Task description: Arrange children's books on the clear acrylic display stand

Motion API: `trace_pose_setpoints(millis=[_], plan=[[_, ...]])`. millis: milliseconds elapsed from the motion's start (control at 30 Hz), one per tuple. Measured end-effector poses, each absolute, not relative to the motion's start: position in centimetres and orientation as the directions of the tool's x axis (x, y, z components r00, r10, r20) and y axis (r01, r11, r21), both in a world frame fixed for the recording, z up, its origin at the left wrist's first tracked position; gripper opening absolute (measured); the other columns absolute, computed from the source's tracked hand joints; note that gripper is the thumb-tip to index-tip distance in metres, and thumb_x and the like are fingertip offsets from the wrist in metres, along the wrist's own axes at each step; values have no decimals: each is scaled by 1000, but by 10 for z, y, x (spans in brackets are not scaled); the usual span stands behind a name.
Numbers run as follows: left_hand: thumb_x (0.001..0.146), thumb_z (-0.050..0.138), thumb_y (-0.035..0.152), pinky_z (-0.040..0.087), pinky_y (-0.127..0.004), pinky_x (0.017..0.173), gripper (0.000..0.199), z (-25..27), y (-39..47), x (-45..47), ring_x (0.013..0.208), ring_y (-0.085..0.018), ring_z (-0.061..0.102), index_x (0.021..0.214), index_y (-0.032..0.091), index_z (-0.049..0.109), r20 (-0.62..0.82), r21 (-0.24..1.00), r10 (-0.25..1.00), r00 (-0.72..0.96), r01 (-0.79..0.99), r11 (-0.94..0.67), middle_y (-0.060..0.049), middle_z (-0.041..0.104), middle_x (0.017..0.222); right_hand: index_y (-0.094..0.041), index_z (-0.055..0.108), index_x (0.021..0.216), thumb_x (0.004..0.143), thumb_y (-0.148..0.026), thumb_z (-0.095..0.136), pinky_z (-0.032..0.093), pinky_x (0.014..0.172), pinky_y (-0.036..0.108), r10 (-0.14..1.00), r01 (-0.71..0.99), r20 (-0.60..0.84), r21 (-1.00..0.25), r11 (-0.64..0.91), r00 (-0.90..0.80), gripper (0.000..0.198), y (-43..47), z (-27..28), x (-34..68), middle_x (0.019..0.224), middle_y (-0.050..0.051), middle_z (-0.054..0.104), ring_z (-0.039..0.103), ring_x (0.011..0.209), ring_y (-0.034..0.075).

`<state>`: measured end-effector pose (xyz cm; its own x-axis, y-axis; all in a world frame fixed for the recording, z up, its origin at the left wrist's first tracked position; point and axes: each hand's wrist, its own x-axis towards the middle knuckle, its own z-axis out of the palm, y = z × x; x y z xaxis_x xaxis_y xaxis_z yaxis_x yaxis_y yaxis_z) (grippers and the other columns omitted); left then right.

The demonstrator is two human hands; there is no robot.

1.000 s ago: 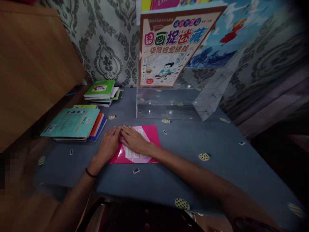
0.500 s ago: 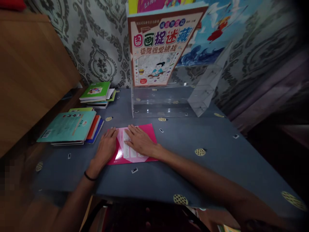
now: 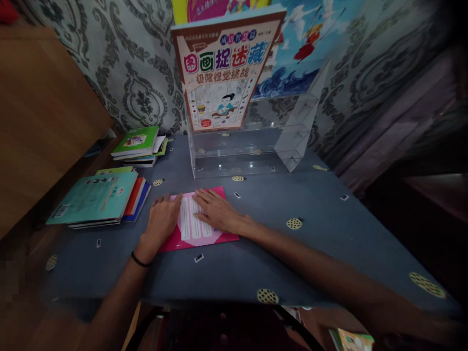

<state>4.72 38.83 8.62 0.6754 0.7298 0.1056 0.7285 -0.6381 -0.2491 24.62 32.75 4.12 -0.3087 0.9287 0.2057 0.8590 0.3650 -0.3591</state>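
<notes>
A glossy pink booklet (image 3: 186,240) with pale panels of small print lies flat on the blue-grey tablecloth. My left hand (image 3: 163,217) rests over its left side, palm down, the fingers pointing away from me and the thumb toward the middle. It hides much of the booklet's left edge. Palm down with fingers spread, my right hand (image 3: 218,212) presses on the upper right half of the cover. Both hands touch the booklet, and neither is lifting it.
A clear acrylic stand (image 3: 234,165) at the back carries an upright picture book (image 3: 219,80) and a blue poster-like book (image 3: 300,53). To the left are a stack with a teal book (image 3: 97,197) and another topped by a green book (image 3: 135,141). A wooden cabinet (image 3: 47,112) borders the left side.
The view has shifted, so the scene sits further left. Both hands have slid slightly right across the booklet, and more of its printed panels show between them.
</notes>
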Motion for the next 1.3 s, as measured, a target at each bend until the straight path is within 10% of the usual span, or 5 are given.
trace_pose_setpoints(millis=[1000,1300], plan=[[103,39,19,55,-49,88,41,82,388,51,100,-32,67,138,20,59,144,-260,720,679,728,-635,-16,68,111,-22,56,144,104,-32,42,34,121,57,951,820,285,-511,258,-122,43,310,33,306,147,11,59,51,140,27],[105,41,19,50,-46,107,36,86,356,84,127,-22,60,135,24,61,307,350,66,949,-48,-936,-8,71,126,-23,56,142,107,-41,35,44,113,51,939,623,336,-721,303,-68,45,318,23,323,143,10,62,57,133,24]])
